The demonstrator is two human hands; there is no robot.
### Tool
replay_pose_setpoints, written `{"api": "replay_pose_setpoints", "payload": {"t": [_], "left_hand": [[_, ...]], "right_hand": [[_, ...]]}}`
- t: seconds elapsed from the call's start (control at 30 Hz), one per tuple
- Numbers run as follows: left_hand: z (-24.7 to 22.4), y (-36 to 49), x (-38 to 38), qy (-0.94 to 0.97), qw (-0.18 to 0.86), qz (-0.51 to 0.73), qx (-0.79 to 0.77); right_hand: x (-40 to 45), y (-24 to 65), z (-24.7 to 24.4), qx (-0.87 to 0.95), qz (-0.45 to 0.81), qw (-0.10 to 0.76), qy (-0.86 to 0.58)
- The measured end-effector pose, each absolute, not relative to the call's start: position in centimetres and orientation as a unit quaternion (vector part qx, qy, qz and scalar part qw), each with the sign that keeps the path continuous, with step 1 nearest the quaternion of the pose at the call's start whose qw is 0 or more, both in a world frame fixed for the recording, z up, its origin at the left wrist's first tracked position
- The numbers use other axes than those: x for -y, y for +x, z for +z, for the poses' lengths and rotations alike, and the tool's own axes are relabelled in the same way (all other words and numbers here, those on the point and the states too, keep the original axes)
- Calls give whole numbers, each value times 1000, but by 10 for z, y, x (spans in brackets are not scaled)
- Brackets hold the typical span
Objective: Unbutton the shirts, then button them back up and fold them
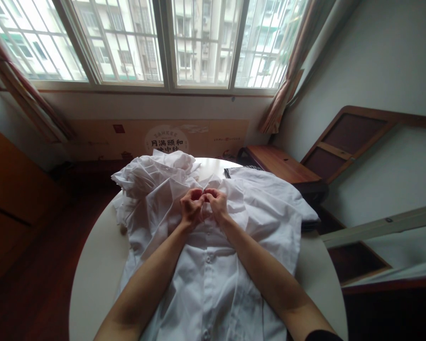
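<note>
A white shirt (208,284) lies spread over a round white table (88,279), its button placket running down the middle toward me. Near the collar, my left hand (192,204) pinches the shirt's fabric. My right hand (216,201) pinches the cloth as well, its fingertips meeting those of my left hand. A button between the fingertips cannot be made out. Lower on the placket, a few buttons show.
Crumpled white cloth (156,173) is heaped at the table's back left. Folded white garments (277,189) with a dark striped edge lie at the back right. Beyond stand a brown wooden bench (282,163) and a barred window.
</note>
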State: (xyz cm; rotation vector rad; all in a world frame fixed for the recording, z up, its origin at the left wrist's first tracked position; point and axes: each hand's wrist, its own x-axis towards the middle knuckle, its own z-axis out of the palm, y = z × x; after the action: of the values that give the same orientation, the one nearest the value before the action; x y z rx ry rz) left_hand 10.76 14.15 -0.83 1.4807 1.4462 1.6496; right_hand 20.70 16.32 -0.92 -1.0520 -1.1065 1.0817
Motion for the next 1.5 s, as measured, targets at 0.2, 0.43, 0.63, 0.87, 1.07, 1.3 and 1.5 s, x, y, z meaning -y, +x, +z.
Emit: {"api": "replay_pose_setpoints", "payload": {"t": [0.2,0.43,0.63,0.87,1.07,1.3,1.5], "left_hand": [[-9,106,-144,521,254,623,-525],[-13,111,-141,559,113,590,-571],[-16,110,-140,596,79,571,-560],[-18,107,-140,640,128,571,-498],[-11,107,-143,535,237,648,-488],[-11,108,-144,511,278,649,-491],[-12,106,-143,524,228,636,-518]], "right_hand": [[-167,208,-15,481,510,567,-433],[-159,205,-9,573,359,536,-505],[-158,203,-5,531,392,552,-509],[-164,205,-9,347,643,560,-390],[-163,207,-6,428,587,575,-376],[-161,209,-5,571,417,556,-437],[-157,211,-4,658,304,517,-455]]}}
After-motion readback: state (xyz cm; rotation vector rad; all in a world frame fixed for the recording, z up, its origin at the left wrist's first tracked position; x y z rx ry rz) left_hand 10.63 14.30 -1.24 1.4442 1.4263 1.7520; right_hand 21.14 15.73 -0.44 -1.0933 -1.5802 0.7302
